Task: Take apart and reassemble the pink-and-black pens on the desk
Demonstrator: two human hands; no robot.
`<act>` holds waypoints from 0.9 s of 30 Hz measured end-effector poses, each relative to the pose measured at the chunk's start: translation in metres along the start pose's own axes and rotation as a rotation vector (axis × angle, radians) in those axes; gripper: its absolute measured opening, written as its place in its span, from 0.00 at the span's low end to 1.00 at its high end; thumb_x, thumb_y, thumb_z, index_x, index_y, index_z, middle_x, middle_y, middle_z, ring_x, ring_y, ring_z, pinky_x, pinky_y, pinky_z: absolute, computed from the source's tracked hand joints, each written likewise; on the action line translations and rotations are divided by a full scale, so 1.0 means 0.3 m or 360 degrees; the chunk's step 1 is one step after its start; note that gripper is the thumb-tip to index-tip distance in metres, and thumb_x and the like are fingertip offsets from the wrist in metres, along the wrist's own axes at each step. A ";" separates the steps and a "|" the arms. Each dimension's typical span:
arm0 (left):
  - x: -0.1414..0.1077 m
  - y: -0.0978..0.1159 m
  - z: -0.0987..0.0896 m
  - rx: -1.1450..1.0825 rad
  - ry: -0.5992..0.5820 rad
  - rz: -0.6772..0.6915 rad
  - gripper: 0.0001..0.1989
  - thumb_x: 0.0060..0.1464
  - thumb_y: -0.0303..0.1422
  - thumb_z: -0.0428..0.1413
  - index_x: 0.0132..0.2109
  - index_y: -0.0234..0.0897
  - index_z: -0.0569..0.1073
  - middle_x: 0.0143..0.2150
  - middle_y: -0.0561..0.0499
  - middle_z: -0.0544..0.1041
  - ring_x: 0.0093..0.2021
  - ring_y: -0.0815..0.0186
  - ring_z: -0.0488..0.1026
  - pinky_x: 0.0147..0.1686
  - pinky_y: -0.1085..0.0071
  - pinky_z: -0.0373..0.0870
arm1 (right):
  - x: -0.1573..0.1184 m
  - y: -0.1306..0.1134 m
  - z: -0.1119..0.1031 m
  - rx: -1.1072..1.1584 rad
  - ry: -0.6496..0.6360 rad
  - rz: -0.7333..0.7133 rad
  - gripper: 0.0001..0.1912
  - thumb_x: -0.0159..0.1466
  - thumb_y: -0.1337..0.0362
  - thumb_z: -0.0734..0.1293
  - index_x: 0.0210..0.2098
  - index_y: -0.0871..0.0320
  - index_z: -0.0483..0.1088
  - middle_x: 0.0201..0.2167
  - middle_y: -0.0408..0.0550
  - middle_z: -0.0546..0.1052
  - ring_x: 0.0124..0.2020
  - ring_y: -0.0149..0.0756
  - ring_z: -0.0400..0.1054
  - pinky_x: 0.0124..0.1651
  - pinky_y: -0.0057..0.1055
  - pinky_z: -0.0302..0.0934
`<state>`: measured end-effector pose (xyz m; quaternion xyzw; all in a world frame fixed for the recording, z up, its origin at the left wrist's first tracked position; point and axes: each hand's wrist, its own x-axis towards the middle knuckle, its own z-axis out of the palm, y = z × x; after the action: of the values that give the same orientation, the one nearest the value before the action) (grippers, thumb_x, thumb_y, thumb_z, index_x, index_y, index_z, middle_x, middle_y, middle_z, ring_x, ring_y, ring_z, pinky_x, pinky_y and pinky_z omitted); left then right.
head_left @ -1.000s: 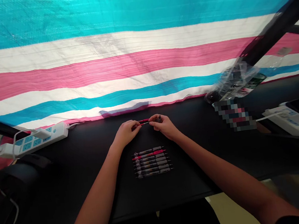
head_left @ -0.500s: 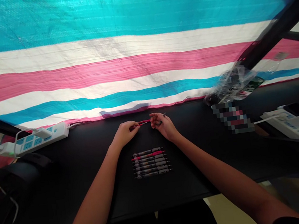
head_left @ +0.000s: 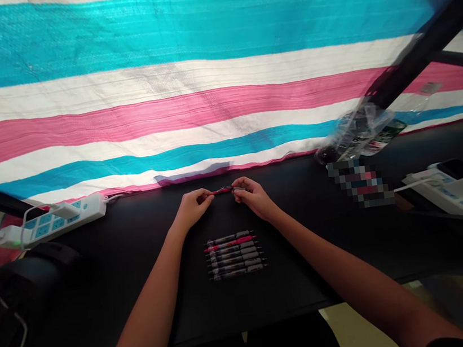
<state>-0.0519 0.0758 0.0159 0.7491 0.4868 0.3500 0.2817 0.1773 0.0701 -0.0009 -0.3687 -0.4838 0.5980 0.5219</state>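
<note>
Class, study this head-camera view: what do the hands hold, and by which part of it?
A red pen, held by its two ends: the left hand pinches one end, the right hand the other.

Teal-white-pink striped tarp (head_left: 189, 111), black tabletop (head_left: 113, 280), red pen (head_left: 222, 191)

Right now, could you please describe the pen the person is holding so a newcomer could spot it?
On the black table, find the row of pens. Just beyond it, the left hand and right hand pinch a red pen. Unlike its neighbours, it is held, not lying.
</note>
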 end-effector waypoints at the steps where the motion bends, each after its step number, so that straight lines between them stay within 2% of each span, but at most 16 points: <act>1: 0.000 0.003 0.000 0.0002 -0.0003 0.0002 0.12 0.59 0.39 0.58 0.39 0.35 0.81 0.28 0.52 0.78 0.27 0.67 0.70 0.29 0.72 0.64 | 0.001 0.004 -0.003 0.0000 -0.0007 -0.0013 0.13 0.57 0.59 0.74 0.39 0.55 0.71 0.30 0.40 0.70 0.27 0.28 0.62 0.32 0.29 0.58; 6: -0.002 0.015 -0.001 -0.0001 -0.0019 0.0006 0.10 0.58 0.37 0.59 0.39 0.36 0.81 0.29 0.51 0.79 0.28 0.67 0.71 0.31 0.71 0.67 | 0.002 0.014 -0.009 -0.0051 -0.0027 -0.0074 0.12 0.58 0.61 0.74 0.39 0.55 0.71 0.33 0.40 0.71 0.27 0.27 0.62 0.32 0.29 0.58; 11: -0.003 0.012 -0.008 0.0053 -0.0014 0.0070 0.08 0.58 0.35 0.59 0.39 0.36 0.80 0.32 0.51 0.80 0.30 0.66 0.73 0.34 0.70 0.70 | -0.003 -0.001 0.001 -0.0266 0.0038 -0.0088 0.10 0.58 0.61 0.73 0.37 0.57 0.72 0.30 0.41 0.71 0.25 0.28 0.62 0.31 0.30 0.58; 16: -0.004 0.005 -0.014 0.0143 -0.0004 0.0148 0.07 0.59 0.34 0.59 0.39 0.37 0.80 0.35 0.50 0.81 0.32 0.65 0.75 0.37 0.69 0.72 | -0.008 -0.009 0.005 -0.0364 0.0019 -0.0092 0.09 0.58 0.61 0.72 0.37 0.57 0.71 0.28 0.40 0.71 0.25 0.28 0.62 0.32 0.30 0.58; 22: -0.004 0.005 -0.010 0.0175 -0.0030 0.0160 0.06 0.59 0.33 0.59 0.40 0.37 0.79 0.35 0.50 0.81 0.32 0.65 0.75 0.37 0.69 0.71 | -0.006 -0.003 0.000 -0.0417 -0.0016 -0.0096 0.10 0.59 0.61 0.71 0.38 0.57 0.72 0.27 0.39 0.71 0.25 0.29 0.63 0.32 0.30 0.59; 27: -0.007 0.020 -0.009 0.0273 -0.0084 0.0173 0.06 0.60 0.33 0.58 0.40 0.38 0.79 0.35 0.50 0.80 0.33 0.65 0.75 0.36 0.69 0.69 | -0.006 -0.004 0.001 -0.0505 -0.0033 -0.0095 0.12 0.58 0.58 0.72 0.39 0.57 0.74 0.30 0.42 0.74 0.26 0.30 0.66 0.33 0.31 0.63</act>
<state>-0.0515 0.0719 0.0217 0.8047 0.4661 0.3021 0.2099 0.1777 0.0683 0.0002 -0.4257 -0.5884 0.5021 0.4695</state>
